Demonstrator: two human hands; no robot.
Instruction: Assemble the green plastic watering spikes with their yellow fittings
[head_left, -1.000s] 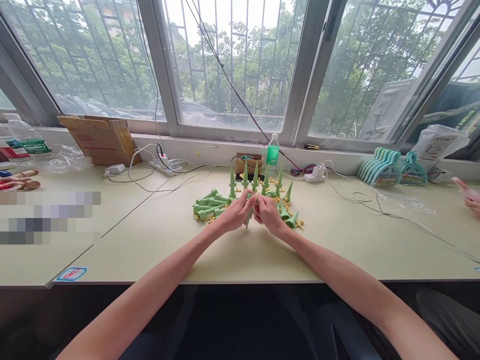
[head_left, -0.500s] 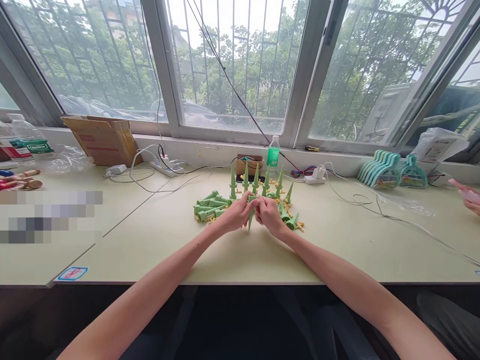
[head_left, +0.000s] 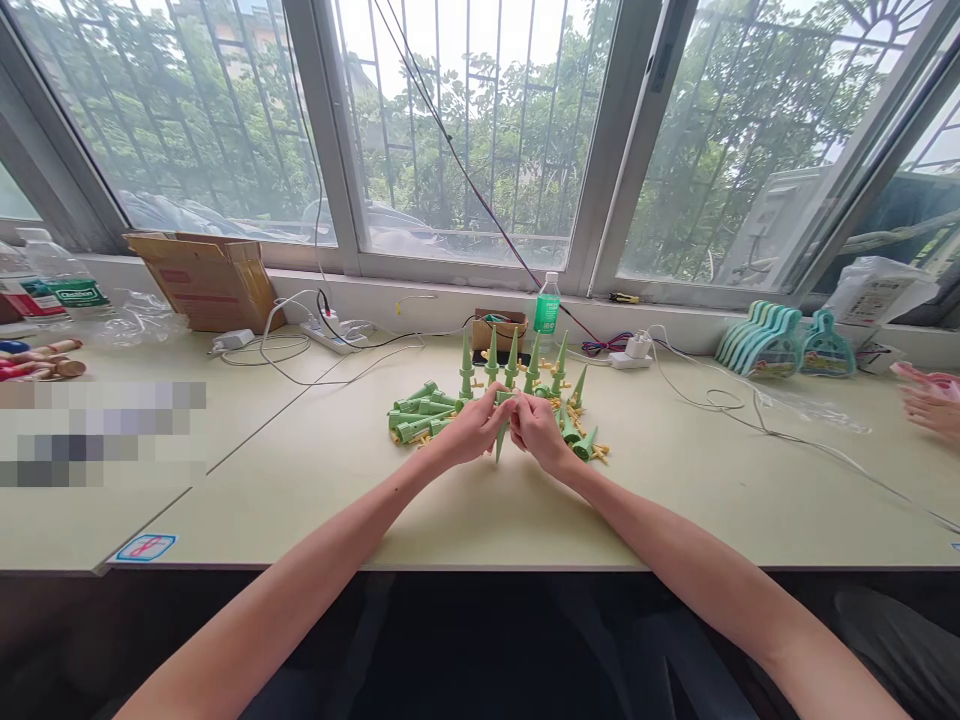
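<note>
My left hand [head_left: 476, 428] is closed around a green plastic watering spike [head_left: 500, 446], whose tip points down below the fingers. Against its upper part, the fingers of my right hand [head_left: 537, 428] are pinched together; whatever they grip is hidden. Behind both hands stands a row of upright watering spikes [head_left: 466, 368], with small yellow valves at their lower parts. Several green tube-like spike parts [head_left: 420, 415] lie heaped left of my hands. To the right are loose green cones [head_left: 583, 446] among yellow valves [head_left: 600, 452].
A small cardboard box [head_left: 501, 330] and a green-labelled bottle [head_left: 547, 305] stand behind the spikes. Cables [head_left: 727, 400] and power strips [head_left: 335, 335] run along the back. Teal hangers [head_left: 761, 340] sit back right. Another person's hand [head_left: 934, 410] holds something pink at the right edge.
My two hands and the spike hold almost the same position. At the right edge, the other person's hand has come further into view with the pink thing.
</note>
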